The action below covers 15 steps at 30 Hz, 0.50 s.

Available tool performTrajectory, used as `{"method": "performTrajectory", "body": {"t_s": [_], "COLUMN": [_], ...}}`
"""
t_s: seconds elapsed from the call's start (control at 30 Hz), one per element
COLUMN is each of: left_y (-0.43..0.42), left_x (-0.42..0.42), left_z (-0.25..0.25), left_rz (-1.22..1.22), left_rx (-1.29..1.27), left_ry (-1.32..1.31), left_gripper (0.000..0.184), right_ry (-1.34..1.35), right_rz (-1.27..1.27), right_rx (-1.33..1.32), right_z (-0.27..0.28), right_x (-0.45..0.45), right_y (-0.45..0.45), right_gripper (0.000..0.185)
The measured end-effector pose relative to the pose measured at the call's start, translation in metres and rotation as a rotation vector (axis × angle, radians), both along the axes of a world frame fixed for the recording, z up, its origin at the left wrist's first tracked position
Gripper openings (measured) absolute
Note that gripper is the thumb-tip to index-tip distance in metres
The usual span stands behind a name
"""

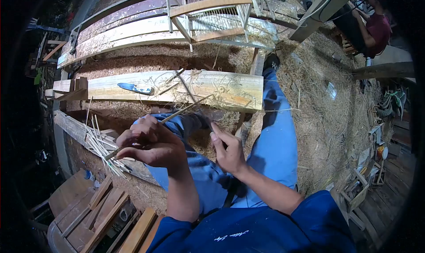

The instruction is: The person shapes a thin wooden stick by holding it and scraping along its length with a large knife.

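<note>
Straw-coloured, a thin stick (181, 112) slants from our left hand (148, 142) toward the plank (250, 87) in the head view, clamped presumably for steadiness; our right hand (228, 151), held apart, grips a blurred, dark blade-like tool (188, 89) that appears to cross it.

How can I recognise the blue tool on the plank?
Find the pale plank pictured below the long bench with the slatted frame. On its left half, left of most shavings, lies the blue tool, perhaps a knife. Its blue and silver colours set it apart from the straw-coloured shavings.
</note>
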<state>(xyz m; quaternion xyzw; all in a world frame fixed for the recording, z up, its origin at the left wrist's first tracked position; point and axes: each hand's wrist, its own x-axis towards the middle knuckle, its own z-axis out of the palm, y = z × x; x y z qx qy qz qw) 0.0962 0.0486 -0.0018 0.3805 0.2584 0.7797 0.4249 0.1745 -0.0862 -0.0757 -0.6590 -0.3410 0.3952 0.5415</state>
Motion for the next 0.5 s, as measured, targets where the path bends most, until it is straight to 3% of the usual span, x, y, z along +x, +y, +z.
{"method": "performTrajectory", "body": {"t_s": [0.13,0.27,0.43,0.5], "left_y": [-0.003,-0.001,-0.006,-0.005], "left_x": [0.000,-0.006,0.007,0.005], "left_z": [-0.002,-0.003,-0.003,-0.003], "left_rz": [-0.056,-0.061,-0.063,-0.100], "left_rx": [0.040,0.027,0.088,0.129], "left_ry": [0.060,0.068,0.085,0.142], "left_gripper": [0.054,0.054,0.053,0.053], "right_ry": [-0.061,0.019,-0.044,-0.038], "right_rz": [0.192,-0.039,0.065,0.054], "right_rx": [-0.011,-0.038,0.057,0.031], "right_z": [0.027,-0.020,0.018,0.008], "right_x": [0.005,-0.001,0.004,0.001], "right_y": [-0.005,-0.003,-0.006,-0.007], "right_gripper": [0.034,0.034,0.035,0.035]}}
